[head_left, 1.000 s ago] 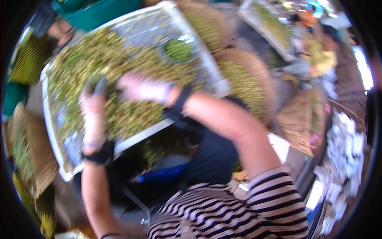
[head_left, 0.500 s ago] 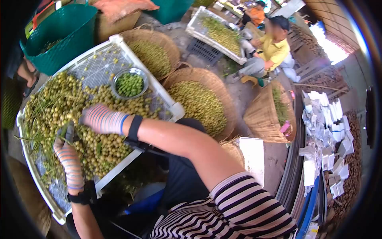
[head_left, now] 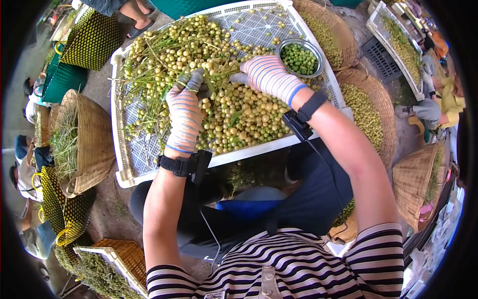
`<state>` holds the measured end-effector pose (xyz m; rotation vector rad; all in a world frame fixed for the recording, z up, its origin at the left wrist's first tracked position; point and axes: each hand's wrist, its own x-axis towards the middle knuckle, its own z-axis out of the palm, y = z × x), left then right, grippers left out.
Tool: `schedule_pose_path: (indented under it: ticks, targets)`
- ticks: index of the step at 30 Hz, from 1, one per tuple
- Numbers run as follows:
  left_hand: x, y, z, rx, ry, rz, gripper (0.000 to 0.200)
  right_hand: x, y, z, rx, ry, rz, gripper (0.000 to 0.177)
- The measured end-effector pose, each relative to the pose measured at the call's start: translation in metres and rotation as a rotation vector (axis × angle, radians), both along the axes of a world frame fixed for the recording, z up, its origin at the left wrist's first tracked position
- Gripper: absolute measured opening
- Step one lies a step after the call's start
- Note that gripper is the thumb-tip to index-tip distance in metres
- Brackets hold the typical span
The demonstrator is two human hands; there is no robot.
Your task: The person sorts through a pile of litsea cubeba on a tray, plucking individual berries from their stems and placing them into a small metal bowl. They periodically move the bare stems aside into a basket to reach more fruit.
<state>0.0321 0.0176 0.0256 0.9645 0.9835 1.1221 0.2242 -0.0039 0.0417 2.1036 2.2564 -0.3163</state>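
1. Over the white tray [head_left: 249,152], head view only: left hand [head_left: 185,112] in a striped glove, fingers curled shut around a stemmy bunch [head_left: 195,79] of yellow-green fruit, held just above the loose fruit pile [head_left: 244,117].
2. Right hand [head_left: 271,74], same kind of glove, fingertips [head_left: 238,78] pinched together at the near end of that bunch, right up against the left hand. Fruit or stalk in the pinch? Too small to tell.
3. Doing this bit well, imho: hold the bunch low over the tray to stop bounce-outs, pinch at the stalk instead of squeezing the fruit, and twist rather than yank. Probably worth dropping bare stems on the twiggy left side, away from the cleaner pile.
4. Counting hands: two, both gloved, plus two black wrist straps, one per wrist.
5. Trays: one under the hands, one more white tray [head_left: 393,45] well apart at the upper right. So two.
6. Bowls: just one metal bowl [head_left: 279,52], full of darker green fruit, sitting on the tray's far right corner near the right hand.
7. Woven baskets [head_left: 413,184]: four, with three down the tray's right side and one left basket [head_left: 97,144] holding stems.
8. Green-and-yellow plastic bags [head_left: 92,37]: at least three, all on the left.
9. Fruit: hundreds, no point counting lol.
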Motion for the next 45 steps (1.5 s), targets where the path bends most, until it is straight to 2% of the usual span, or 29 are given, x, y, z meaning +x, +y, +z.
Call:
schedule_pose_path:
  ticks: [3, 4, 5, 6, 8, 9, 10, 12, 13, 16, 17, 18, 20, 21, 22, 24, 25, 28, 29, 33, 38, 41, 43, 45]
  targets:
    - [-0.009, 0.005, -0.001, -0.049, -0.122, 0.003, 0.016, 0.013, 0.000, -0.009, 0.059, 0.059, 0.083, 0.038]
    - [-0.013, 0.007, 0.000, -0.057, -0.185, -0.020, 0.016, 0.016, -0.001, -0.011, 0.164, 0.069, 0.096, 0.035]
    - [-0.016, 0.009, 0.000, -0.058, -0.169, -0.044, 0.016, 0.017, -0.001, -0.013, 0.269, 0.078, 0.109, 0.038]
    - [-0.016, 0.009, 0.005, -0.058, -0.154, -0.067, 0.015, 0.016, 0.002, -0.012, 0.268, 0.081, 0.110, 0.038]
    - [-0.010, 0.006, 0.012, -0.083, -0.181, -0.112, 0.015, 0.010, 0.014, -0.010, 0.115, 0.754, 0.334, 0.054]
    - [-0.008, 0.003, 0.013, -0.110, -0.209, -0.159, 0.015, 0.000, 0.015, -0.012, 0.116, 0.910, 0.311, 0.058]
    - [-0.007, 0.003, 0.011, -0.112, -0.209, -0.159, 0.015, -0.007, 0.016, -0.013, 0.114, 0.910, 0.311, 0.058]
    - [-0.005, 0.004, 0.006, -0.052, -0.189, -0.253, 0.015, -0.017, 0.015, -0.016, -0.139, 1.100, 0.251, 0.053]
    - [-0.009, 0.006, 0.007, 0.025, -0.058, -0.254, 0.016, -0.019, 0.012, -0.014, -0.303, 1.118, 0.107, 0.047]
    - [-0.011, 0.002, 0.011, 0.038, -0.074, -0.181, 0.016, -0.022, 0.017, -0.025, -0.340, 1.029, 0.050, 0.040]
    - [-0.008, -0.003, 0.011, 0.040, -0.106, -0.167, 0.016, -0.021, 0.016, -0.031, -0.124, 0.756, 0.113, 0.036]
    - [-0.011, 0.000, 0.002, 0.005, -0.141, -0.175, 0.017, -0.023, 0.013, -0.026, -0.131, 0.758, 0.119, 0.036]
    - [-0.013, 0.001, -0.003, 0.057, -0.090, -0.163, 0.018, -0.025, 0.006, -0.009, -0.287, 0.541, 0.009, 0.037]
    - [-0.011, 0.000, -0.002, 0.034, -0.102, -0.139, 0.019, -0.025, 0.005, -0.007, -0.192, 0.316, 0.069, 0.033]
    - [-0.009, -0.001, -0.002, 0.035, -0.102, -0.136, 0.019, -0.024, 0.004, -0.007, -0.191, 0.315, 0.072, 0.033]
    - [-0.007, -0.001, -0.004, -0.080, -0.181, -0.021, 0.018, -0.019, 0.000, -0.007, 0.028, 0.169, 0.144, 0.029]
    - [-0.008, 0.001, -0.011, 0.061, -0.141, -0.026, 0.017, -0.017, 0.003, -0.015, 0.089, 0.078, 0.192, 0.028]
    - [-0.008, 0.000, -0.012, 0.044, -0.108, -0.022, 0.016, -0.018, 0.005, -0.014, 0.092, 0.016, 0.151, 0.031]
    - [-0.007, -0.002, -0.011, -0.022, -0.185, -0.014, 0.017, -0.019, 0.003, -0.011, 0.059, 0.068, 0.110, 0.032]
    - [-0.002, -0.006, -0.009, -0.072, -0.195, 0.015, 0.018, -0.019, 0.003, -0.010, -0.016, 0.006, 0.101, 0.032]
    - [-0.005, -0.001, -0.015, -0.070, -0.215, 0.015, 0.019, -0.010, 0.005, -0.016, 0.121, 0.157, 0.098, 0.036]
    - [0.001, -0.007, -0.008, -0.061, -0.265, -0.023, 0.018, -0.021, 0.005, 0.006, -0.039, 0.028, -0.037, 0.034]
    - [0.001, -0.007, -0.008, -0.055, -0.224, -0.001, 0.018, -0.019, 0.005, 0.001, -0.133, -0.012, -0.101, 0.033]
    - [-0.001, -0.005, -0.009, -0.045, -0.184, 0.027, 0.017, -0.013, 0.006, -0.010, -0.003, 0.205, 0.008, 0.034]
